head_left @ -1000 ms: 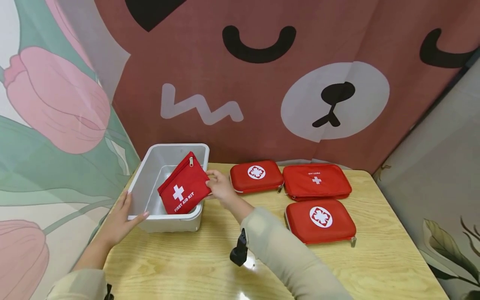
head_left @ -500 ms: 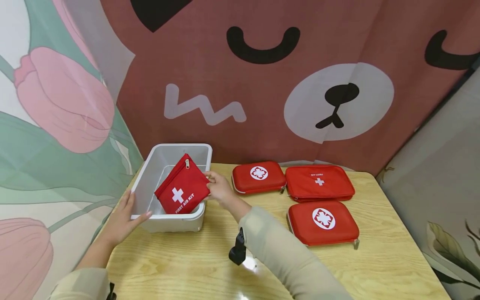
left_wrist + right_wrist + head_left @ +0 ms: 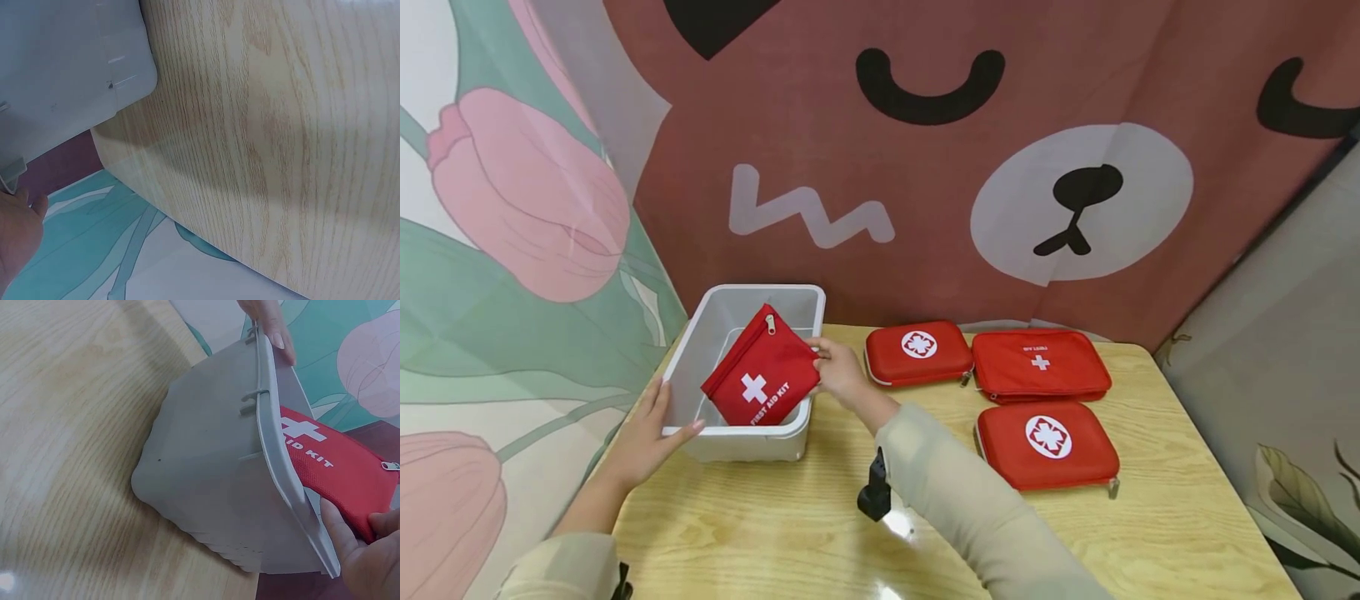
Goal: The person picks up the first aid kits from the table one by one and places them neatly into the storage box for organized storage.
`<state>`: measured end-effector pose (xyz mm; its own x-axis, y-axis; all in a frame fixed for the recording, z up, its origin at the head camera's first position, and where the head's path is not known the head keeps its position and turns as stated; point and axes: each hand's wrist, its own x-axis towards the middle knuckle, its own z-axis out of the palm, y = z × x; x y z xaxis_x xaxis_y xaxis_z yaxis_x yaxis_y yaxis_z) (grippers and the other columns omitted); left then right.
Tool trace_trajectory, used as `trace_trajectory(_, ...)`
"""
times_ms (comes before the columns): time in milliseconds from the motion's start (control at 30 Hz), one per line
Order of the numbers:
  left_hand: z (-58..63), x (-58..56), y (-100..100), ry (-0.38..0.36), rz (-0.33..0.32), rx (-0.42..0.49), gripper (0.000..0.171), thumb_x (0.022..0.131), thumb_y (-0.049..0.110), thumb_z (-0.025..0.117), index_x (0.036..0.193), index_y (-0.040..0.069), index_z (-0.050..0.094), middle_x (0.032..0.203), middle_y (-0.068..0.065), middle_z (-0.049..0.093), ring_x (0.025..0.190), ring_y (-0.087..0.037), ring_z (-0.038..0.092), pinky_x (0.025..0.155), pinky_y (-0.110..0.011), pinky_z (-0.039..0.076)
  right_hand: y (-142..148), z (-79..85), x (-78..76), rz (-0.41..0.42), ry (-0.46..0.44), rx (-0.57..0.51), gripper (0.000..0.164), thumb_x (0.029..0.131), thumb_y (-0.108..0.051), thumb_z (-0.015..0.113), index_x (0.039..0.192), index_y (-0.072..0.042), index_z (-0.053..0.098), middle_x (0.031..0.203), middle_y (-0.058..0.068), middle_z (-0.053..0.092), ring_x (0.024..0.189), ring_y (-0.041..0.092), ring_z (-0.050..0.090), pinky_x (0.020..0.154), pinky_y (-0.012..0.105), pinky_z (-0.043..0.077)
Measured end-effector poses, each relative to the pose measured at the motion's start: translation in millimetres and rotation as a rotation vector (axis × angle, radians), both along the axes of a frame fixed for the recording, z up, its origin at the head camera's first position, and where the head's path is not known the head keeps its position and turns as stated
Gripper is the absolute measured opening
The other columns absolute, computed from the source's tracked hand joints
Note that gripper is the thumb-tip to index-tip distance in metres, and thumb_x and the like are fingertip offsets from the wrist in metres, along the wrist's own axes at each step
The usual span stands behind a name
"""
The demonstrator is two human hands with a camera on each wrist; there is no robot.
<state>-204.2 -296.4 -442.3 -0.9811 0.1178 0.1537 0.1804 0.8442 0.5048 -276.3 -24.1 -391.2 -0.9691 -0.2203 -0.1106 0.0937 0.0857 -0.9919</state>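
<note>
- Our right hand (image 3: 840, 371) pinches the red pouch (image 3: 784, 357) by its right corner, thumb on the printed face.
- The pouch is at the mouth of the bin (image 3: 745, 450), slanted, with part of it below the rim; we cannot tell whether it touches the bin's floor.
- Its white cross and the words FIRST AID KIT face up toward us, and its zip pull (image 3: 771, 325) lies near the top corner.
- Our left hand (image 3: 640, 437) grips the bin at the near left corner, thumb over the near rim and fingers along the left side.
- The grey bin stands upright on the left of the wooden table (image 3: 760, 517).
- To the right of the bin, well apart from the pouch, we see three red cases: the back case (image 3: 898, 367) with a round white emblem, the flat case (image 3: 1000, 358) just beside it, and the front case (image 3: 1007, 450) nearest us.
- Behind the table we see a brown cloth (image 3: 820, 292) printed with a bear's face.
</note>
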Motion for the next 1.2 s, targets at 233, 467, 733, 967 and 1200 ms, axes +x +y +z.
trace_trajectory(233, -0.8, -0.5, 0, 0.008, 0.010, 0.005, 0.086, 0.080, 0.040, 0.056, 0.134, -0.009, 0.011, 0.139, -0.025, 0.005, 0.117, -0.049, 0.019, 0.086, -0.062, 0.022, -3, 4.1, -4.3, 0.020, 0.036, 0.028, 0.035, 0.086, 0.009, 0.036, 0.113, -0.003, 0.054, 0.090, 0.014, 0.055, 0.058, 0.020, 0.054, 0.059, 0.044, 0.049)
trace_trajectory(467, 0.7, -0.6, 3, -0.007, 0.015, -0.001, 0.086, 0.079, 0.040, 0.056, 0.134, -0.008, 0.010, 0.139, -0.025, 0.005, 0.116, -0.050, 0.020, 0.087, -0.061, 0.022, -8, 1.5, -5.9, 0.042, 0.112, 0.091, 0.035, 0.083, 0.011, 0.038, 0.110, -0.001, 0.056, 0.089, 0.015, 0.058, 0.062, 0.020, 0.054, 0.051, 0.033, 0.049)
trace_trajectory(733, 0.4, -0.8, 1, -0.021, 0.027, -0.022, 0.087, 0.080, 0.042, 0.054, 0.135, -0.007, 0.008, 0.137, -0.028, 0.008, 0.114, -0.050, 0.022, 0.084, -0.063, 0.024, -21, -3.6, -4.2, 0.071, 0.212, 0.276, 0.030, 0.082, 0.009, 0.043, 0.105, -0.003, 0.060, 0.085, 0.012, 0.060, 0.063, 0.015, 0.053, 0.046, 0.022, 0.044)
trace_trajectory(967, 0.0, -1.1, 0, -0.022, 0.024, -0.018, 0.087, 0.080, 0.042, 0.054, 0.135, -0.007, 0.008, 0.137, -0.028, 0.007, 0.115, -0.050, 0.021, 0.086, -0.062, 0.023, -23, -4.7, -4.8, 0.095, 0.287, 0.371, 0.025, 0.083, 0.008, 0.045, 0.099, -0.004, 0.061, 0.086, 0.010, 0.062, 0.069, 0.013, 0.055, 0.050, 0.019, 0.042)
trace_trajectory(1200, -1.2, -0.8, 1, -0.004, 0.023, 0.003, 0.086, 0.079, 0.040, 0.056, 0.134, -0.008, 0.009, 0.138, -0.027, 0.007, 0.116, -0.049, 0.020, 0.086, -0.062, 0.023, -22, -3.1, -11.8, 0.146, 0.302, 0.439, 0.022, 0.084, 0.003, 0.048, 0.099, -0.005, 0.063, 0.089, 0.005, 0.062, 0.068, 0.011, 0.053, 0.055, 0.016, 0.042)
